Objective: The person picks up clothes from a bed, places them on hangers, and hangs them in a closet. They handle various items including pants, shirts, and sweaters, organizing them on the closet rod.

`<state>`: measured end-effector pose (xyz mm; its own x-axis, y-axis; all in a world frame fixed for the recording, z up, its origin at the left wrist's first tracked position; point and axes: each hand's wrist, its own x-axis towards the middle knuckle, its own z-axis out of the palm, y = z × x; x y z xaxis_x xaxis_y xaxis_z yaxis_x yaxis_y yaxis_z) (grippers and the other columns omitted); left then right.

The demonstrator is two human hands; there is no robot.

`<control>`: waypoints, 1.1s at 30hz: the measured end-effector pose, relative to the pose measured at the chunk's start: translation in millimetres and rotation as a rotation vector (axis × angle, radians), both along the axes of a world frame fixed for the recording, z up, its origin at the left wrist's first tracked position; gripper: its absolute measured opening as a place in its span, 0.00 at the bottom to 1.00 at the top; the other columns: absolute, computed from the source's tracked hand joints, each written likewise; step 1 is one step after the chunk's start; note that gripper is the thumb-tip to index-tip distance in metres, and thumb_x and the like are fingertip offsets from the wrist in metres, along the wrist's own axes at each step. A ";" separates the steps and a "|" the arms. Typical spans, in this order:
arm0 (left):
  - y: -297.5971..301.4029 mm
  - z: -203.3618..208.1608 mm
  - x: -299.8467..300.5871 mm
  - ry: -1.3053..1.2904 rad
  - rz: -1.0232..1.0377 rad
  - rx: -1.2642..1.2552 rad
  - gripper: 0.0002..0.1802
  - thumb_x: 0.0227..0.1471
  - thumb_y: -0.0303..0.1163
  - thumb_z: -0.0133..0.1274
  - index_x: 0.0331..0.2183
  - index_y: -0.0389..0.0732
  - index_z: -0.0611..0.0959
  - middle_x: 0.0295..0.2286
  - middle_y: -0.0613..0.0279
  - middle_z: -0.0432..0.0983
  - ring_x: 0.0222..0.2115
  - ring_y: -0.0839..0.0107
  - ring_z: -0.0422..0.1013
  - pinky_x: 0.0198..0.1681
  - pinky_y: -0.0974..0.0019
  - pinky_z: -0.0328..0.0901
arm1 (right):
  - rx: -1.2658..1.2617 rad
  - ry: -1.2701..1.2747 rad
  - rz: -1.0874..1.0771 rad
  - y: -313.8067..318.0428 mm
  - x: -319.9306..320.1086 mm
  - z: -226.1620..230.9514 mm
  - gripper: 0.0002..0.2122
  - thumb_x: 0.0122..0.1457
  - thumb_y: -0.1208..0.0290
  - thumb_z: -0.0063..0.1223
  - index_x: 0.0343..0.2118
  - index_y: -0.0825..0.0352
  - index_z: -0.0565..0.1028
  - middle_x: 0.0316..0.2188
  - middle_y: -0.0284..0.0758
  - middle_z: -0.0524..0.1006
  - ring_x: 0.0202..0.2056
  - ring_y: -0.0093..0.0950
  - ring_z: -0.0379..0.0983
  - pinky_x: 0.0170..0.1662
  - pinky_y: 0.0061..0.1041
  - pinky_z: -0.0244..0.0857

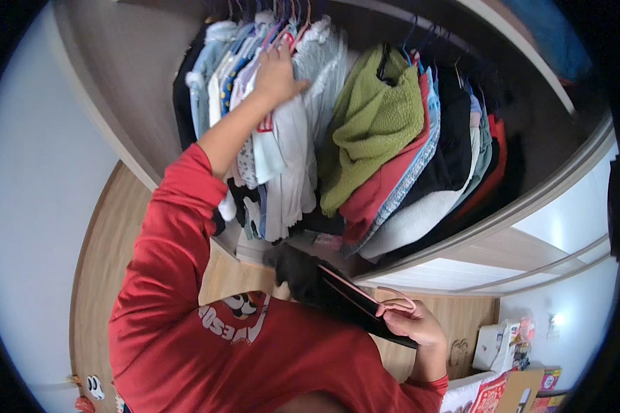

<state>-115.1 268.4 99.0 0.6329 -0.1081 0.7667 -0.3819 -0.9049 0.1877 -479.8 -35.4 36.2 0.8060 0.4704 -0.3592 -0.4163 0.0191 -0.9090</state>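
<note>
In the upper middle, my left hand (278, 77) is raised against a row of hanging light-coloured clothes (282, 193). Its fingers point up toward the hangers and the thumb stands apart; the fingertips touch the clothes. Beside it hangs a pale ruffled garment (320, 65), blurred. Low at the right, my right hand (412, 320) is closed around the hook end of a pink hanger (351, 286). A black garment (317, 279) hangs on that hanger, stretching left in front of my body; its exact kind cannot be made out.
The wardrobe (134, 82) holds a second group to the right: a green knitted sweater (379, 124), a red garment (386, 186) and several darker ones. Below are wooden floor (107, 275), slippers (458, 351), and boxes and bags (496, 347) at the lower right.
</note>
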 end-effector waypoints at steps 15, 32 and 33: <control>-1.2 33.1 -13.3 0.232 -0.018 -0.082 0.37 0.28 0.25 0.52 0.46 0.35 0.60 0.39 0.39 0.65 0.42 0.47 0.61 0.44 0.57 0.58 | -0.221 0.027 -0.303 -28.5 -36.3 -2.8 0.06 0.53 0.72 0.48 0.32 0.69 0.70 0.15 0.21 0.63 0.14 0.09 0.52 0.17 0.11 0.44; 25.9 3.2 52.3 0.195 -0.390 -0.203 0.34 0.28 0.27 0.56 0.44 0.38 0.66 0.34 0.53 0.69 0.37 0.59 0.66 0.41 0.65 0.60 | -0.113 0.055 -0.410 8.7 -8.0 -4.1 0.08 0.54 0.72 0.47 0.33 0.71 0.68 0.15 0.25 0.62 0.12 0.12 0.51 0.15 0.12 0.44; 27.2 0.6 59.8 0.231 -0.408 -0.199 0.32 0.28 0.28 0.59 0.42 0.39 0.69 0.31 0.55 0.72 0.34 0.61 0.68 0.38 0.65 0.62 | -0.111 0.047 -0.402 10.6 -6.5 -3.1 0.07 0.54 0.72 0.47 0.33 0.71 0.68 0.14 0.25 0.62 0.12 0.12 0.51 0.15 0.12 0.44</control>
